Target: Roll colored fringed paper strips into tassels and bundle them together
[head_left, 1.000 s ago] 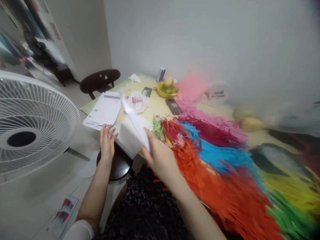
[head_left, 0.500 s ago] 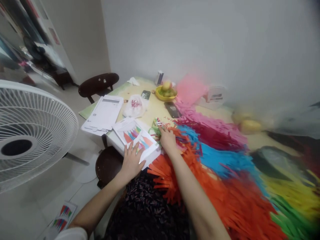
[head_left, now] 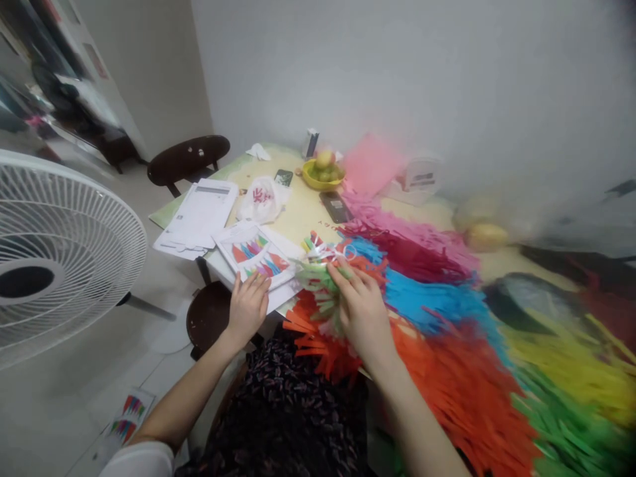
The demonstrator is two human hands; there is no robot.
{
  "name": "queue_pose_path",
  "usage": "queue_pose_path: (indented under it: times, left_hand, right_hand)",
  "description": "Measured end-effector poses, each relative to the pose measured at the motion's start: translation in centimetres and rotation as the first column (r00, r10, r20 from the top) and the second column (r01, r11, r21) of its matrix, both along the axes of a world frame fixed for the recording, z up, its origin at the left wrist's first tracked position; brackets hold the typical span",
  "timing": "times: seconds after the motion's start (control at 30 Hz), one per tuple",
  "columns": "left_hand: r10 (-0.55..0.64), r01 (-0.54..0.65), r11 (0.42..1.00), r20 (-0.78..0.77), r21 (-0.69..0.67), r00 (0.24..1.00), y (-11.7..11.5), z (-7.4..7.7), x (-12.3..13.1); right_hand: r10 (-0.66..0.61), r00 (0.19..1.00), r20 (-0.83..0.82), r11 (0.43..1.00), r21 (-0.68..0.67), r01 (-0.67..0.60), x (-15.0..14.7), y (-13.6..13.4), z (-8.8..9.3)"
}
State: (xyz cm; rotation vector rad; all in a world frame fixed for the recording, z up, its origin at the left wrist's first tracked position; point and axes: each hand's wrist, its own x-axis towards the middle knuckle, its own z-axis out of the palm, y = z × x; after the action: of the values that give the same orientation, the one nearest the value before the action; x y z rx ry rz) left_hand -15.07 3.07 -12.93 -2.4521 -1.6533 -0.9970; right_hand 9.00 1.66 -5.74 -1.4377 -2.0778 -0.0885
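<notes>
My left hand [head_left: 248, 305] lies with its fingers on the lower edge of a white sheet [head_left: 256, 255] printted with colorful tassel garlands. To its right, my right hand [head_left: 360, 301] has its fingers closed on a bundle of green fringed paper [head_left: 320, 278] with white ribbon and multicolored strips at its top. Orange fringed paper [head_left: 318, 338] hangs over the table edge below that bundle. Beyond my right hand are blue [head_left: 437, 301], dark red [head_left: 412, 255] and pink [head_left: 412, 232] fringed strips.
On the table [head_left: 298, 218] are white papers [head_left: 199, 215], a plastic bag [head_left: 261, 199], two phones [head_left: 335, 207] and a yellow fruit bowl [head_left: 322, 177]. A white fan [head_left: 64, 265] stands at the left, near a dark stool [head_left: 211, 318]. Yellow [head_left: 561, 364] and green [head_left: 571, 417] fringes lie at the right.
My right hand has closed on the green fringed bundle and drawn it back and to the right, above the orange fringe. My left hand remains at the printed sheet.
</notes>
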Motion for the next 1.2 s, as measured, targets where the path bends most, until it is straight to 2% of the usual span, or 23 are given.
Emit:
queue_pose_path:
  times: [0.13,0.27,0.33,0.5,0.6,0.7,0.77,0.83,0.93,1.1,1.2]
  left_hand:
    - [0.038,-0.037,0.999,0.040,-0.002,0.999,0.2,0.9,0.5]
    - [0.053,-0.053,0.999,0.077,-0.003,0.996,0.1,1.3,1.0]
    - [0.050,-0.049,0.999,0.087,-0.008,0.995,0.1,1.3,1.0]
    - [0.054,-0.052,0.998,0.100,-0.017,0.993,0.1,1.3,0.7]
    - [0.036,-0.033,0.999,0.109,-0.024,0.993,-0.1,1.4,1.1]
    - [0.008,-0.004,0.999,0.102,-0.046,0.995,-0.3,1.6,1.2]
    - [0.009,-0.003,0.999,0.109,-0.049,0.994,-0.2,1.7,1.0]
    - [0.007,-0.003,0.999,0.116,-0.036,0.993,-0.1,1.6,0.7]
    - [-0.005,0.005,1.000,0.122,-0.006,0.993,-0.2,1.2,0.7]
    - [-0.083,0.082,0.997,0.084,0.015,0.993,-0.7,0.4,1.7]
    - [-0.045,0.045,0.999,0.086,0.001,0.995,-0.5,0.3,1.4]
  right_hand:
    - [0.024,0.990,0.138,0.994,-0.112,-0.008,-0.9,-4.2,-0.5]
    - [0.126,0.934,0.335,0.970,-0.238,-0.045,-3.5,-4.5,-1.0]
    - [0.169,0.912,0.373,0.958,-0.279,-0.063,-4.4,-4.1,-0.6]
    - [0.269,0.905,0.330,0.915,-0.382,-0.133,-5.1,-2.2,0.8]
    - [0.178,0.947,0.266,0.934,-0.348,-0.078,-5.8,-0.6,0.6]
    - [0.077,0.992,0.097,0.958,-0.282,-0.047,-6.9,0.0,-0.7]
    - [0.081,0.997,0.010,0.971,-0.228,-0.077,-7.1,-0.8,-1.8]
    - [0.129,0.991,0.018,0.973,-0.193,-0.123,-6.9,-2.1,-3.1]
    - [0.236,0.964,0.124,0.951,-0.233,-0.203,-6.3,-3.3,-4.8]
    - [0.301,0.947,0.113,0.923,-0.286,-0.259,-7.2,-0.9,-6.2]
    - [0.276,0.959,0.067,0.931,-0.268,-0.249,-7.7,-0.4,-6.2]
